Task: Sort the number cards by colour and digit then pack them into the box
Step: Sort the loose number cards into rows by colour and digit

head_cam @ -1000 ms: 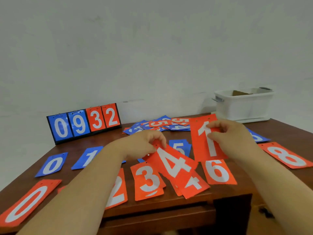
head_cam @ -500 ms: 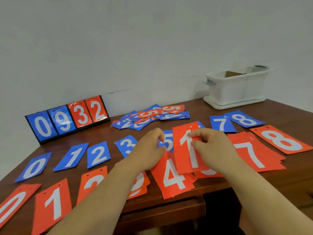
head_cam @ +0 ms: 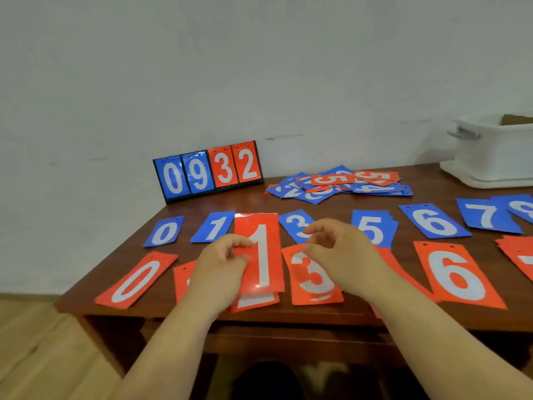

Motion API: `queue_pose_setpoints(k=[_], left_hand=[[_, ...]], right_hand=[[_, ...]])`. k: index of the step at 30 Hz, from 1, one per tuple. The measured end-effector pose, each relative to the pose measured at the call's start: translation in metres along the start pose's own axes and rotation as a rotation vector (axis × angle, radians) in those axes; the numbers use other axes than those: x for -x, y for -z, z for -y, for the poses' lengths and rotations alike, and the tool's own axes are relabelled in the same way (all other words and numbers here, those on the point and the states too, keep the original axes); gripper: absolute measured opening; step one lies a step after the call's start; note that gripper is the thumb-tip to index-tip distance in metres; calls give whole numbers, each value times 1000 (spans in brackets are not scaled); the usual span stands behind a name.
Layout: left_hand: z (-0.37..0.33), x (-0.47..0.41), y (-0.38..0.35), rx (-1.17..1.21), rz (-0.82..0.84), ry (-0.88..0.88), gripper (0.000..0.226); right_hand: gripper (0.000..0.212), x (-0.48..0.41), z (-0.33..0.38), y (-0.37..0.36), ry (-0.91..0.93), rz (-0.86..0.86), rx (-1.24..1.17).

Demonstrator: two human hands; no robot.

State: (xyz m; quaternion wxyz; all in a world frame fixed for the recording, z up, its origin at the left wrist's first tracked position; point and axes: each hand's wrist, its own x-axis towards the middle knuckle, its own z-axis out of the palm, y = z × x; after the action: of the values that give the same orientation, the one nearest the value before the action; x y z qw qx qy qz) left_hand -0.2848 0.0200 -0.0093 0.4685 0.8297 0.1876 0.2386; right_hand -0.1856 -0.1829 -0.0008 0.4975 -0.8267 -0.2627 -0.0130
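The sorting step is in hand, and packing looks some way off. The left grip (head_cam: 222, 267) pinches a red 1 card (head_cam: 261, 255) by its left edge, thumb on the face and fingers behind, and holds it above the near row of red cards. The right grip (head_cam: 340, 255) hovers just to the right of that card with its fingers loosely curled, and it appears to hold nothing. Directly under the held card lies another red card (head_cam: 253, 301) whose digit is hidden. A red pile (head_cam: 184, 272) shows from under the left grip, with the red 0 (head_cam: 135, 280) further left. The red 3 (head_cam: 313, 275) lies beneath the right grip. By the order of the row, the part-hidden pile is probably the red 1s, so the next move calls for a short shift to the left and laying the card flat and square on that pile. The left grip itself covers the spot, so it may need to clear the pile or pass the card to the right grip. Beyond both grips a mixed heap (head_cam: 340, 183) waits unsorted on the desk (head_cam: 331, 203), and the box (head_cam: 496, 148) stands far to the right of the right grip.
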Motion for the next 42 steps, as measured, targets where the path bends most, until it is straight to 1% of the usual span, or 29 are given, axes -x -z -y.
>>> queue_pose_setpoints(k=[2, 4, 7, 9, 11, 13, 17, 21, 23, 27, 29, 32, 36, 40, 42], left_hand=[[19, 0, 33, -75, -81, 77, 30], [34, 2, 54, -213, -108, 123, 27], [46, 5, 66, -353, -77, 148, 24], [49, 5, 66, -561, -39, 131, 23], [48, 4, 67, -758, -46, 118, 31], [42, 1, 67, -843, -71, 101, 40], [26, -16, 57, -829, -6, 45, 47], [2, -46, 33, -736, 79, -62, 52], [-12, -66, 17, -687, 143, -88, 52], [-31, -114, -24, -612, 244, -121, 55], [-39, -138, -47, -612, 284, -123, 62], [-43, -170, -84, -623, 325, -112, 70], [-38, -211, -139, -668, 378, -121, 75], [-37, -254, -187, -754, 387, -179, 79], [-37, -278, -206, -778, 375, -194, 81]], right_hand=[[15, -5, 4, -15, 6, 32, 62], [13, -11, 9, -26, 11, 64, 135], [17, -18, 15, -37, 22, 102, 232], [20, -22, 21, -39, 21, 132, 295], [21, -27, 25, -37, 18, 160, 349], [22, -31, 28, -33, 19, 181, 409], [39, -43, 29, -18, 43, 218, 535], [47, -64, 19, 8, 50, 214, 649], [48, -78, 11, 26, 26, 231, 703], [41, -108, -12, 67, -65, 214, 719], [39, -125, -31, 89, -104, 195, 724], [33, -148, -63, 120, -219, 160, 706], [52, -184, -113, 151, -305, 124, 748], [63, -226, -155, 170, -365, 124, 752], [66, -249, -168, 175, -363, 128, 762]])
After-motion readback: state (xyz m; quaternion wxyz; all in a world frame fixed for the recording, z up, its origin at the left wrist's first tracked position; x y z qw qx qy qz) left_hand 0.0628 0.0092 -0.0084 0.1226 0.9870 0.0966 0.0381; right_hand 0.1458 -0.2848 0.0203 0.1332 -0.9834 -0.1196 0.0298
